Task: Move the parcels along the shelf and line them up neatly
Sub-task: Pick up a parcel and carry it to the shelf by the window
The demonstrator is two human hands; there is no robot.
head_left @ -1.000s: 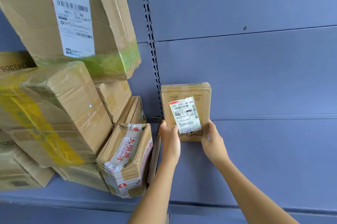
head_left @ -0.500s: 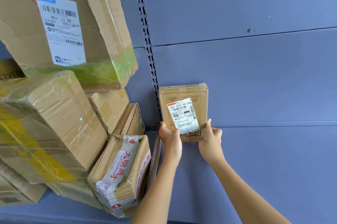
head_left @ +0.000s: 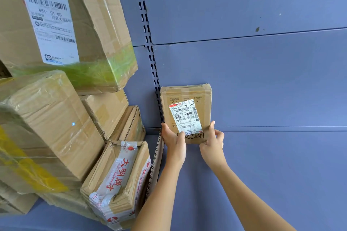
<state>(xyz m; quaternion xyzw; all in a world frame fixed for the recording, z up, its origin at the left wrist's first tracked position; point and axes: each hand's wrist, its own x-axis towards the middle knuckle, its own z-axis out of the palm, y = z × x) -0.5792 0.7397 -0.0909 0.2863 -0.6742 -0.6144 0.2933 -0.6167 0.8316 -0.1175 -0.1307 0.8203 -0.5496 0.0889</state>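
A small flat cardboard parcel [head_left: 203,97] with a white shipping label stands upright against the blue back panel, just right of the slotted upright. My left hand [head_left: 173,139] grips its lower left edge, thumb on the front over the label's corner. My right hand [head_left: 213,141] grips its lower right corner, thumb up along the side and fingers curled behind. Left of it sits a pile of bigger parcels, the nearest a box with red-printed tape [head_left: 116,182].
A large box with a white label and green tape [head_left: 62,27] tops the left pile, above a yellow-taped box [head_left: 41,129]. A thin cardboard sheet [head_left: 156,165] stands on edge beside my left forearm. The blue shelf [head_left: 281,174] stretches right.
The small parcel stays upright in the same spot. My right hand's fingers have curled further round its lower right corner. The view has shifted slightly.
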